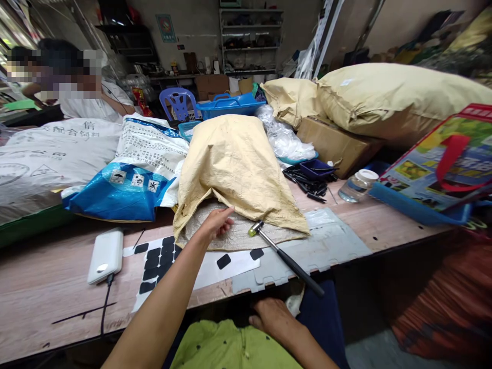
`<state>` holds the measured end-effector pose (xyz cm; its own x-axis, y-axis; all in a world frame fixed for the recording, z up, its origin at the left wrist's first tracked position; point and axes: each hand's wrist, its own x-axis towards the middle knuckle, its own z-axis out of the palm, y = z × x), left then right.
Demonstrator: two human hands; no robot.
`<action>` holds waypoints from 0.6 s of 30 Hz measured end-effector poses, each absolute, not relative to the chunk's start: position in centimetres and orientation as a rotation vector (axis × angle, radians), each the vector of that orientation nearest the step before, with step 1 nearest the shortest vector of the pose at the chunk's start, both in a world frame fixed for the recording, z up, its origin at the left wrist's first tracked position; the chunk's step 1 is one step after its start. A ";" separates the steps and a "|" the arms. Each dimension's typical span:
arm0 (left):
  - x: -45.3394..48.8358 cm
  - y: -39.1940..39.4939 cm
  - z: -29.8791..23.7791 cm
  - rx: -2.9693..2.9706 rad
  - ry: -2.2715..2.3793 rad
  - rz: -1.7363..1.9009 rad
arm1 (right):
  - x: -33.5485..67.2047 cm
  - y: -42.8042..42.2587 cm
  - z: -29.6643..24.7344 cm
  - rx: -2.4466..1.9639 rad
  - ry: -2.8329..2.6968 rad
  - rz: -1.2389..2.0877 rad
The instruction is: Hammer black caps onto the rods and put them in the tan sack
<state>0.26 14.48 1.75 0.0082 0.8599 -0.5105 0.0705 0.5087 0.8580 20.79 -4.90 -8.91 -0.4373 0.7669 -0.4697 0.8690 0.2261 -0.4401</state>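
My left hand reaches to the mouth of a tan woven sack on the table. Its index finger points out along the sack's folded edge, while the other fingers curl loosely; I see nothing held in it. Pale lining shows inside the sack's mouth. To the right of that hand lies a small hammer with a yellowish face and a black handle, its head on the sack's lip. Low on my lap, below the table edge, rests my right hand; its fingers are mostly hidden. Black rounded pads sit on white backing sheets.
A white power bank with a cable lies at left. Blue-and-white and white sacks stand behind it. At right are black parts, a clear jar and a blue tray. Another person sits at far left.
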 end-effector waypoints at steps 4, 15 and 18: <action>2.5 18.5 2.7 0.803 1.314 0.784 | 22.2 -6.1 -3.8 1.498 2.391 -1.177; 5.8 23.7 5.9 1.522 1.010 1.048 | 24.9 0.2 -0.2 2.345 2.671 -0.140; 6.3 23.6 3.4 1.764 1.233 0.889 | 25.2 1.0 -1.5 2.285 2.620 0.007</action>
